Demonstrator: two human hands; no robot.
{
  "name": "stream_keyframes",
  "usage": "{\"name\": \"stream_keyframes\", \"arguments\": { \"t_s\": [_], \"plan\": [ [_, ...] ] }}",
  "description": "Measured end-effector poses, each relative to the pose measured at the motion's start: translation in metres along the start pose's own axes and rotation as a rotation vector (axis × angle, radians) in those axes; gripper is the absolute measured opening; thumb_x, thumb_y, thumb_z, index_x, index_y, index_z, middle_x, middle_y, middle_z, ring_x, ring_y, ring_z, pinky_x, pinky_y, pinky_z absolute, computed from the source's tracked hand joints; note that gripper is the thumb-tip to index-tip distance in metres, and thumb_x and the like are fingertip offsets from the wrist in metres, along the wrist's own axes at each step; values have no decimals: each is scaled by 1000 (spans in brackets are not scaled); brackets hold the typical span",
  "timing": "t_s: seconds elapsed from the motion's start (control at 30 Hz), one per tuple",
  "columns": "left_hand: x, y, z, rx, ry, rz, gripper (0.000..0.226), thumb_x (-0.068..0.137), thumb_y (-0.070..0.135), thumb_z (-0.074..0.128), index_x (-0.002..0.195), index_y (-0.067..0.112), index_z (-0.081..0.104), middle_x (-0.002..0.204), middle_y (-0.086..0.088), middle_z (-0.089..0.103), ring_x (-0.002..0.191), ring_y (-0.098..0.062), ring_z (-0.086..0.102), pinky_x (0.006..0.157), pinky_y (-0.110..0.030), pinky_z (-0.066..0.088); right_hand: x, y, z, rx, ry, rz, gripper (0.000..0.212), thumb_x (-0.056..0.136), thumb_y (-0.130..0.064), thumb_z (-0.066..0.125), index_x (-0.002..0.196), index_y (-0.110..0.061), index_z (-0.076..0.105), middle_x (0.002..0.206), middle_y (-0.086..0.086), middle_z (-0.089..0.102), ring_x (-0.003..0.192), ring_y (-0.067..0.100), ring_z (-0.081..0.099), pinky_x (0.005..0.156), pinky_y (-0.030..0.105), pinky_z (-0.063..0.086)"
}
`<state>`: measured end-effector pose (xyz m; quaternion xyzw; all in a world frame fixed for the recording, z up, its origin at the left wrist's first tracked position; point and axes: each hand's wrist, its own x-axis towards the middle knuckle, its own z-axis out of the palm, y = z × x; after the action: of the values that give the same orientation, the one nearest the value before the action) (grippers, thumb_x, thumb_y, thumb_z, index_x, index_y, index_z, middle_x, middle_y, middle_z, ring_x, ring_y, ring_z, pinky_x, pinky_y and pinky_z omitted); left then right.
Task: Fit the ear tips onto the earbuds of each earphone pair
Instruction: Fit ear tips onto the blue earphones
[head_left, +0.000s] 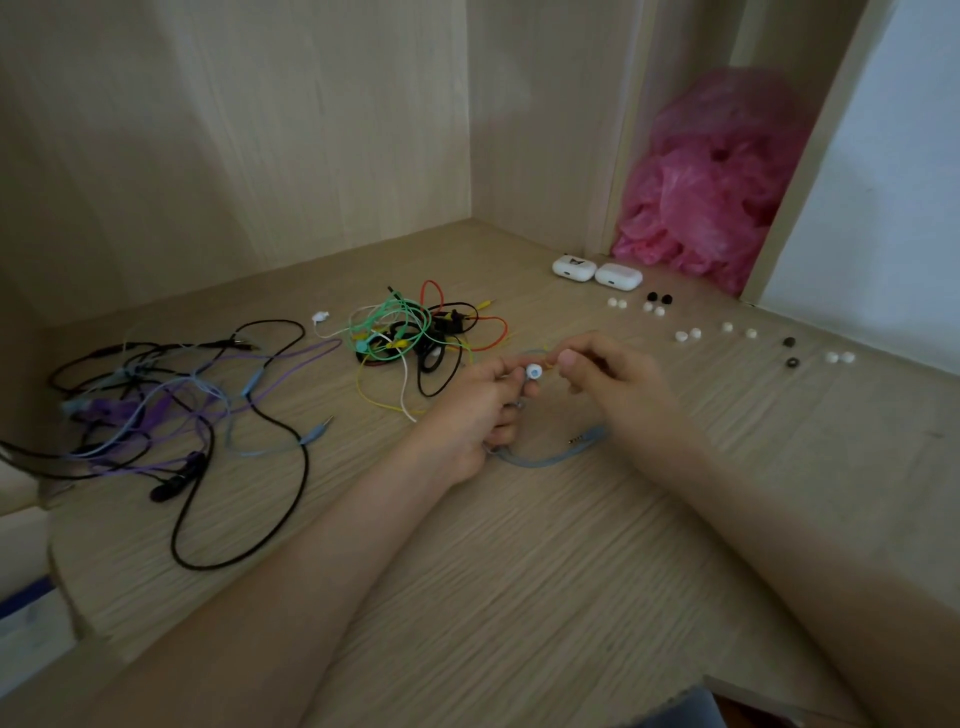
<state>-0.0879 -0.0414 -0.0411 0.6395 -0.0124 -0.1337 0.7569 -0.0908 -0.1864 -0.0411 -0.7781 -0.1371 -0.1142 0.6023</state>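
Head view, looking down on a pale wooden surface (519, 545) boxed in by wooden walls.

- Left hand (467, 410): fingers curled, gripping a pale blue earbud (525, 385) at the fingertips. A white ear tip (534, 371) sits on the earbud's end, its opening facing the camera.
- Right hand (608, 379): fingers curled in, thumb tip just beside the ear tip. Cannot tell whether it pinches the tip or anything else.
- The hands meet above the middle of the surface. The earphone's pale blue cable (540, 460) loops below the left hand, and its jack (576, 440) lies near the right wrist.
- Behind the hands: a tangle of green, red, yellow, white and black earphones (415, 332).
- Far left: a second tangle of black, purple and blue earphones (156, 405), well apart from the first.
- Right of the hands: loose ear tips in a scattered line, mostly white pairs (688, 335), with a black pair (658, 298) near the back and two dark ones (790, 352) farther right.
- Back right: two white charging cases (595, 271) side by side, touching or nearly so.
- Behind the cases, in a narrow recess: a crumpled pink plastic bag (711, 182).
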Motion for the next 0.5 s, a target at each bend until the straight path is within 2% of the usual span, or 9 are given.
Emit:
{"name": "stream_keyframes", "arguments": {
  "t_s": [0.1, 0.17, 0.37, 0.5],
  "plan": [
    [2, 0, 0, 13, -1, 0, 20, 101, 7, 36, 99, 9, 55, 70, 2, 43, 31, 2, 22, 28, -11, 16, -1, -1, 5, 12, -9, 36, 5, 84, -16, 66, 83, -21, 66, 74, -15, 62, 71, -3, 52, 73, 16, 44],
    [3, -1, 0, 30, 0, -2, 23, 100, 5, 35, 90, 11, 54, 69, 1, 41, 31, 2, 21, 29, -10, 16, -1, 1, 7, -26, 0, 64, 6, 81, -19, 69, 86, -19, 66, 74, -14, 60, 72, -4, 51, 72, 13, 43],
    [4, -5, 0, 86, 3, 11, 21, 100, 5, 35, 89, 8, 52, 66, -1, 38, 30, 1, 22, 29, -10, 16, 0, 2, 6, 72, -68, 105, 6, 83, -12, 67, 87, -17, 67, 81, -1, 63, 77, 3, 52, 78, 22, 42],
    [3, -5, -1, 155, -7, 18, 17, 100, 5, 36, 91, 7, 50, 66, -2, 38, 31, 1, 23, 30, -11, 17, 0, 1, 2, 118, -133, 77, 7, 84, -7, 65, 87, -13, 69, 79, 1, 67, 76, 6, 53, 77, 21, 42]
  ]
}}
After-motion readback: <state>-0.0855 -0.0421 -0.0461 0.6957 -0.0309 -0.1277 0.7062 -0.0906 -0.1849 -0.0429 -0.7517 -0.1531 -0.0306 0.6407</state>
